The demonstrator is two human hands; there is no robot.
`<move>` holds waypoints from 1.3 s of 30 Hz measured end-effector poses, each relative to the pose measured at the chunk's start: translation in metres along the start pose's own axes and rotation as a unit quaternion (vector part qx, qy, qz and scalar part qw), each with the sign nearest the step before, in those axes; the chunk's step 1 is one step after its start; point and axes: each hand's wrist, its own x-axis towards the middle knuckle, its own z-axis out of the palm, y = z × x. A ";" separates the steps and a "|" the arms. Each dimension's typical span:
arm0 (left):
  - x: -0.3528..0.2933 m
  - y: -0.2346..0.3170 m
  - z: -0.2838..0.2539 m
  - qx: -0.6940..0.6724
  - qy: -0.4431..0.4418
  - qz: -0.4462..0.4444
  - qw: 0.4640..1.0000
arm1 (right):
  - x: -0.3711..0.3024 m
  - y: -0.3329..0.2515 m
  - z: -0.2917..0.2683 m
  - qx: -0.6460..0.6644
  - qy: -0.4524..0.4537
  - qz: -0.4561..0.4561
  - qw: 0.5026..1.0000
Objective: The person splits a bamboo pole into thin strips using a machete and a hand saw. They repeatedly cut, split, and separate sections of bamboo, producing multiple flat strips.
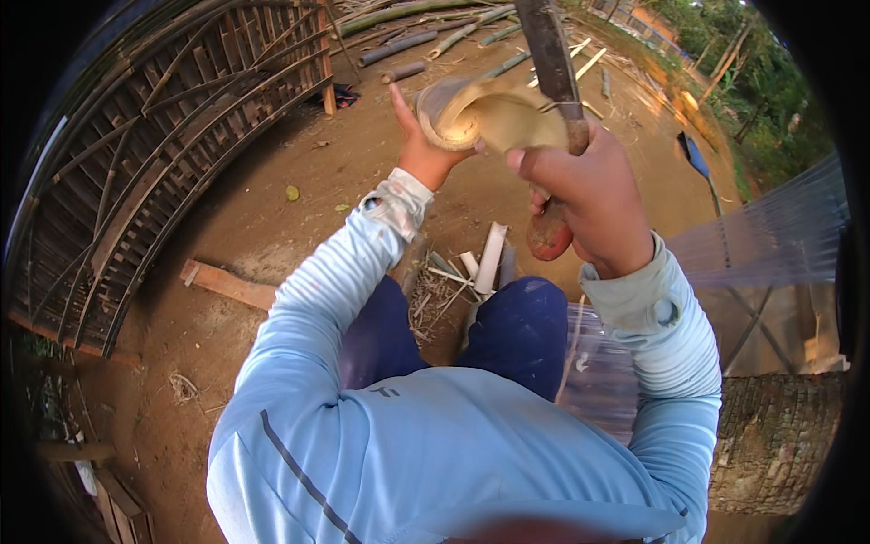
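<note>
The left hand (pixel 431 152) grips a bamboo tube (pixel 442 102); the right hand (pixel 594 195) grips a machete (pixel 553 72), thumb against a pale piece (pixel 521 120). Apparent step: fitting or inspection; next move calls for a clear blade

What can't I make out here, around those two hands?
All in the head view:
Knife blade: its tip is cut off by the top edge.
Left hand: some fingers are hidden behind the bamboo tube.
Pale round piece near the right hand: blurred, so its exact shape is unclear.
</note>
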 end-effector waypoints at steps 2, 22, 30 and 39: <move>-0.032 0.016 -0.016 -0.325 -0.083 -0.146 0.931 | -0.007 0.006 0.012 -0.040 0.011 -0.007 0.999; -0.209 0.083 -0.037 -0.624 -0.029 -0.514 0.588 | -0.135 0.140 0.055 -0.192 -0.068 0.024 0.979; -0.220 0.165 -0.068 -0.544 0.004 -0.629 0.556 | -0.150 0.165 0.062 -0.176 -0.090 0.015 0.980; -0.244 0.147 -0.071 -0.499 -0.031 -0.654 0.568 | -0.140 0.170 0.061 -0.238 -0.171 -0.053 0.955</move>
